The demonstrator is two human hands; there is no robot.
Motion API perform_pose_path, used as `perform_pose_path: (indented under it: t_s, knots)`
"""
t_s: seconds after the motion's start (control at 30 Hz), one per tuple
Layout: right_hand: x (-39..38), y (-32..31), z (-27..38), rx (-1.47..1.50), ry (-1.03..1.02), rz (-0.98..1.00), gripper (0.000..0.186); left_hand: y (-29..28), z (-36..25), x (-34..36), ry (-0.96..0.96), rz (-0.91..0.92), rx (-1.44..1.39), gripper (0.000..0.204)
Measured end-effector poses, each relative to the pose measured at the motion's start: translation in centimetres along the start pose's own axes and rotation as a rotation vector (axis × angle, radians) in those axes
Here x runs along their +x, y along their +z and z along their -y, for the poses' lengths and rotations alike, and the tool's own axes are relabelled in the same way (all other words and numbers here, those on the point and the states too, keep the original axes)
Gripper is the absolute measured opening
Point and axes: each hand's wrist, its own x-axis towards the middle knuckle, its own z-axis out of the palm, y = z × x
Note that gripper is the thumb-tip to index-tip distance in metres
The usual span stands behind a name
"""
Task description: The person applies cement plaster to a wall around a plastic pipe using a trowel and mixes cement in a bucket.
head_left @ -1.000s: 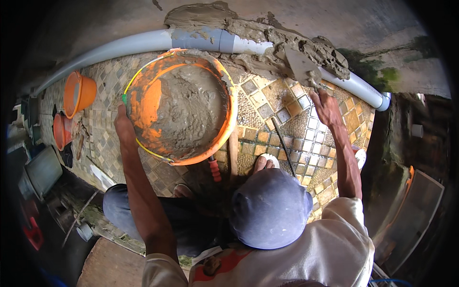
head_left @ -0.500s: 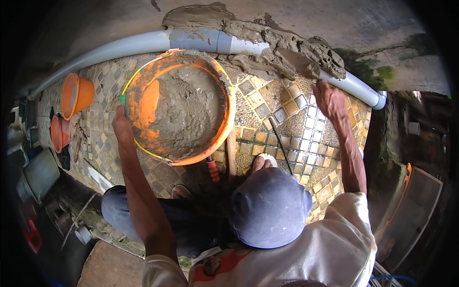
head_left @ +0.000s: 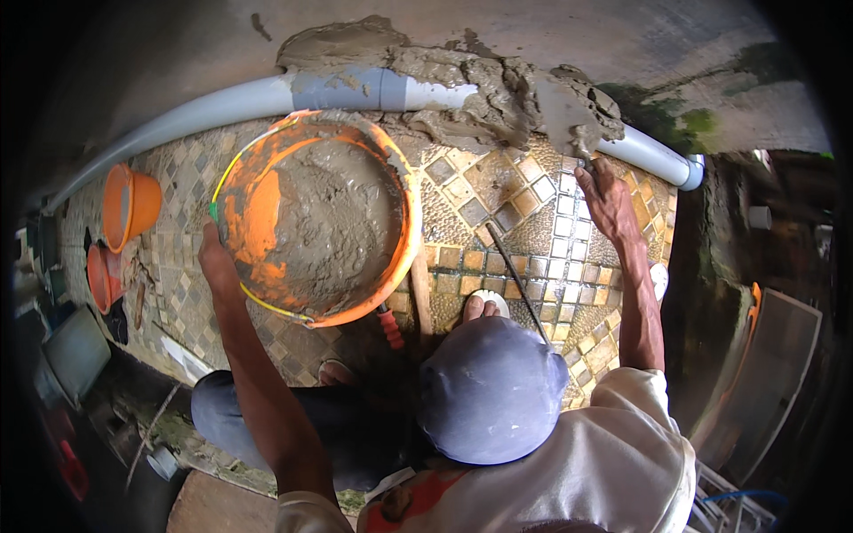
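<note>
My left hand [head_left: 216,262] grips the rim of the mortar bucket [head_left: 315,218] on the tiles [head_left: 533,258]; my right hand [head_left: 604,191], closed on a trowel [head_left: 564,115], presses mortar against the pipe [head_left: 222,107]

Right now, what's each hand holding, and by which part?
Left hand grips the orange bucket of mortar at its rim. Right hand holds a trowel by its handle, blade on the mortar over the pipe.
</note>
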Motion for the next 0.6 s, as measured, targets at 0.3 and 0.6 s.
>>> perform_pose_path:
  t_s: [0.3, 0.6]
  knots:
    - [7.5, -4.5, -5.3, -0.563, -0.176, -0.098, 0.039, 1.3, -1.0, -1.1, -0.023, -0.041, 0.035, 0.057]
    - [8.4, -7.6, -9.9, -0.639, -0.192, 0.063, 0.043, 0.2, -0.5, -0.5, -0.01, 0.004, 0.085, 0.061]
